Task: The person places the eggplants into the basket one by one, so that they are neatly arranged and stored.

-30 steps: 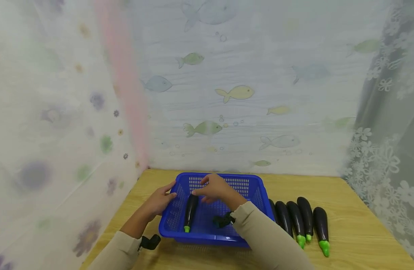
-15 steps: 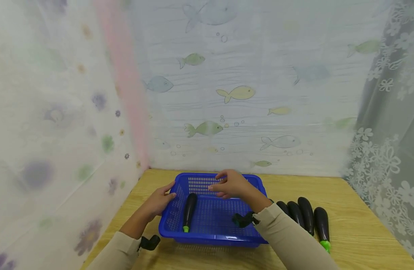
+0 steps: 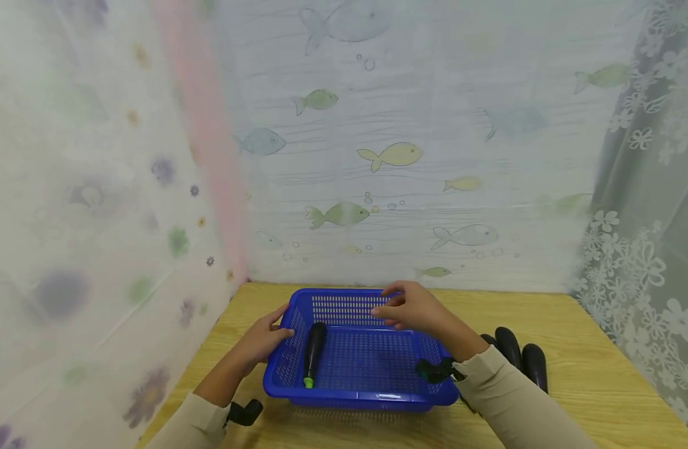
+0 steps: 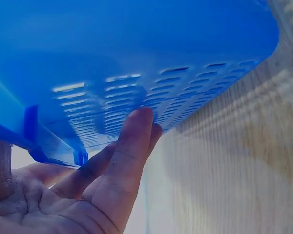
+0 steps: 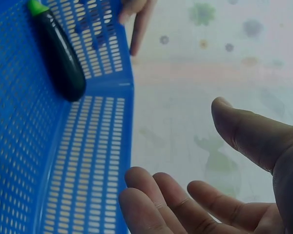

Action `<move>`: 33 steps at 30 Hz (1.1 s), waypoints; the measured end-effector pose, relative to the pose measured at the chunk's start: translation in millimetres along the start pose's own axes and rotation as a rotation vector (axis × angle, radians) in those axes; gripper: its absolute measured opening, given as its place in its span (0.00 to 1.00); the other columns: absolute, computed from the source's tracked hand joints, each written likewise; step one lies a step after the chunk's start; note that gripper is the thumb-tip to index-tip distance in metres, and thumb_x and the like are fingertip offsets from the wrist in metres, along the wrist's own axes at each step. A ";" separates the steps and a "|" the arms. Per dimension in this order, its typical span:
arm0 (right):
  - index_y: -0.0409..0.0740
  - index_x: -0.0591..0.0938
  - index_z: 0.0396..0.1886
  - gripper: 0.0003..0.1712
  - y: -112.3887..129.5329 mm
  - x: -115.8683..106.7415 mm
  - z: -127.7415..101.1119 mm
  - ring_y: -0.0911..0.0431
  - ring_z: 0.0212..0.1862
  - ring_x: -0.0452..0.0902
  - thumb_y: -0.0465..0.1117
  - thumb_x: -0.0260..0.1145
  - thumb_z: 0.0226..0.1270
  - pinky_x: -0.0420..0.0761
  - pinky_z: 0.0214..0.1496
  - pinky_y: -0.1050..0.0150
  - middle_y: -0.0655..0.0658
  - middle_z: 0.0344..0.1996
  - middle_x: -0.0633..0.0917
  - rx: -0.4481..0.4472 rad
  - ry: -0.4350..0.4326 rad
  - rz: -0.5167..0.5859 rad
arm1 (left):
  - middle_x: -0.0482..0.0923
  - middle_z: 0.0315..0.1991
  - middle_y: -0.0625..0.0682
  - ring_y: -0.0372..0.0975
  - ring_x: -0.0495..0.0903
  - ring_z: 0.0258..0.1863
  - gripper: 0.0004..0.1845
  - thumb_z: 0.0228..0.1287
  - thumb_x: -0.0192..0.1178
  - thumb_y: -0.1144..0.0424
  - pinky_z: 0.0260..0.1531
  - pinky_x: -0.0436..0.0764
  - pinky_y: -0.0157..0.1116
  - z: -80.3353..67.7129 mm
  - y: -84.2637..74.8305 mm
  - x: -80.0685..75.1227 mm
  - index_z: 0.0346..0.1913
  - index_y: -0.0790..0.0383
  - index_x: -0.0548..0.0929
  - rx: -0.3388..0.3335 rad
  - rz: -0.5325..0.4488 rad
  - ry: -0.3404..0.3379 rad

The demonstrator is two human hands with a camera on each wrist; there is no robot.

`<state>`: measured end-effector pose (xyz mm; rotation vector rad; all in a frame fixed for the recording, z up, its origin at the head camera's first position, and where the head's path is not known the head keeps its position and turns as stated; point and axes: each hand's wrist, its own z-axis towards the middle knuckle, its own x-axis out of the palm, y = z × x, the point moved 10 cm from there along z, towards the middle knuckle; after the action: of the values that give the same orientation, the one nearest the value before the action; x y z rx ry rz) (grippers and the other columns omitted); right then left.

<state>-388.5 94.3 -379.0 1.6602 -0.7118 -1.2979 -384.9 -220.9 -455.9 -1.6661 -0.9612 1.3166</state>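
Observation:
A blue perforated plastic basket stands on the wooden table. Along its left side lies one dark eggplant, green stem end toward the person. My left hand grips the basket's left rim, thumb over the edge; in the left wrist view its fingers press against the slotted outer wall. Over the basket's back right part hovers my right hand, holding nothing. The right wrist view shows its thumb spread well away from the loosely bent fingers.
Several more eggplants lie on the table right of the basket, partly hidden behind the right forearm. Behind the wooden table hangs a fish-patterned curtain, with a flowered one to the left.
My right hand has left the eggplant in the basket and moved right across it, its forearm now covering more of the eggplants outside. The left hand stays on the rim.

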 end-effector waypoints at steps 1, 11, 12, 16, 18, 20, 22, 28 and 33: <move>0.39 0.77 0.64 0.36 -1.0 -2.5 -1.5 0.53 0.39 0.89 0.49 0.79 0.62 0.89 0.41 0.56 0.41 0.46 0.87 -0.004 -0.002 -0.008 | 0.78 0.64 0.70 0.53 0.88 0.47 0.40 0.73 0.60 0.62 0.35 0.89 0.55 -0.8 -0.7 -0.3 0.84 0.52 0.55 0.006 0.015 -0.006; 0.36 0.75 0.67 0.37 -9.3 -24.8 -22.5 0.51 0.43 0.89 0.50 0.77 0.65 0.90 0.43 0.54 0.37 0.50 0.87 -0.052 -0.010 -0.032 | 0.83 0.59 0.66 0.47 0.89 0.43 0.39 0.70 0.63 0.66 0.38 0.90 0.50 -2.8 -0.5 -2.8 0.81 0.56 0.61 0.094 0.127 -0.100; 0.36 0.75 0.68 0.38 -11.8 -27.2 -24.4 0.52 0.43 0.89 0.50 0.77 0.65 0.90 0.43 0.55 0.37 0.50 0.87 -0.048 -0.012 -0.038 | 0.82 0.60 0.66 0.48 0.89 0.44 0.38 0.71 0.63 0.66 0.38 0.90 0.50 -2.8 0.2 -2.9 0.81 0.56 0.62 0.099 0.129 -0.107; 0.37 0.75 0.67 0.37 -22.0 -37.6 -29.8 0.51 0.43 0.89 0.52 0.76 0.66 0.90 0.43 0.55 0.39 0.48 0.87 -0.036 -0.022 -0.058 | 0.80 0.63 0.68 0.51 0.89 0.47 0.37 0.71 0.63 0.66 0.39 0.90 0.50 -3.1 0.5 -3.7 0.80 0.57 0.63 0.133 0.135 -0.135; 0.37 0.75 0.67 0.37 -26.6 -42.3 -32.0 0.50 0.44 0.89 0.52 0.76 0.66 0.90 0.43 0.54 0.39 0.48 0.87 -0.034 -0.027 -0.063 | 0.80 0.63 0.68 0.52 0.89 0.48 0.37 0.71 0.63 0.66 0.40 0.90 0.50 -3.9 -0.7 -4.2 0.80 0.58 0.64 0.146 0.142 -0.147; 0.37 0.76 0.66 0.37 -31.2 -47.1 -34.3 0.50 0.44 0.89 0.53 0.76 0.65 0.90 0.44 0.53 0.39 0.48 0.87 -0.023 -0.036 -0.062 | 0.80 0.63 0.69 0.53 0.89 0.48 0.36 0.71 0.63 0.66 0.39 0.90 0.50 -5.0 -2.0 -4.4 0.80 0.59 0.64 0.156 0.148 -0.155; 0.37 0.76 0.66 0.37 -35.4 -51.3 -37.6 0.49 0.45 0.89 0.52 0.76 0.65 0.90 0.44 0.53 0.38 0.49 0.87 -0.013 -0.044 -0.056 | 0.80 0.62 0.69 0.53 0.89 0.48 0.36 0.71 0.63 0.66 0.39 0.90 0.50 -6.4 -3.3 -4.5 0.80 0.59 0.65 0.159 0.151 -0.159; 0.33 0.74 0.68 0.39 -47.6 -64.7 -50.7 0.48 0.47 0.89 0.52 0.76 0.66 0.90 0.46 0.51 0.34 0.54 0.85 0.014 -0.063 -0.053 | 0.80 0.63 0.69 0.53 0.89 0.49 0.36 0.70 0.62 0.66 0.38 0.90 0.49 -6.8 -3.3 -3.5 0.79 0.60 0.65 0.153 0.144 -0.165; 0.31 0.74 0.68 0.40 -60.5 -77.3 -59.2 0.47 0.47 0.89 0.52 0.75 0.66 0.90 0.46 0.52 0.34 0.54 0.85 0.026 -0.076 -0.030 | 0.79 0.64 0.69 0.53 0.88 0.49 0.37 0.68 0.61 0.67 0.38 0.90 0.49 -5.4 -3.0 -3.5 0.79 0.59 0.65 0.144 0.151 -0.179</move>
<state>-359.0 204.0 -394.9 1.6550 -0.7551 -1.3844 -380.4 -223.5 -451.0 -1.5554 -0.8332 1.6190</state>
